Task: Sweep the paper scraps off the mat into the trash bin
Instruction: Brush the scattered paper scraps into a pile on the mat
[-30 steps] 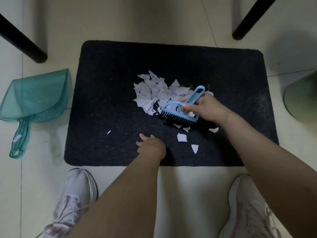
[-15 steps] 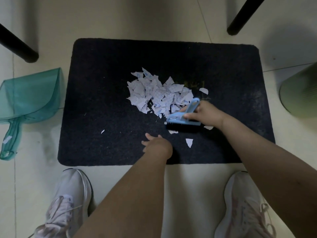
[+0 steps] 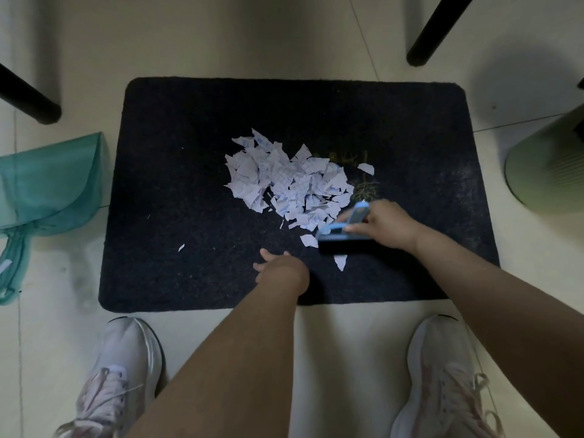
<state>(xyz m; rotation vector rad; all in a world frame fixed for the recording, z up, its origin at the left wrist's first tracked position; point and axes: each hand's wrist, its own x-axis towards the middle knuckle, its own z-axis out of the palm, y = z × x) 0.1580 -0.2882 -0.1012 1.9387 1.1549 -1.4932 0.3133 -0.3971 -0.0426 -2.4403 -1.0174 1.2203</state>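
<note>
Paper scraps (image 3: 286,180): white, torn, some grid-printed, heaped at the centre of the dark mat (image 3: 177,191); a few strays lie near its front edge. Right hand (image 3: 384,224) grips a blue brush (image 3: 343,232), bristles on the mat beside the heap. Left hand (image 3: 279,273) rests on the mat, fingers relaxed.

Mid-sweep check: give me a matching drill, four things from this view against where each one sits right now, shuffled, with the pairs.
1 brush
2 dustpan
3 paper scraps
4 left hand

A piled mid-mat
B floor, left of the mat
C gripped in the right hand
D resting on the mat's near edge

Pairs: 1-C, 2-B, 3-A, 4-D
</note>
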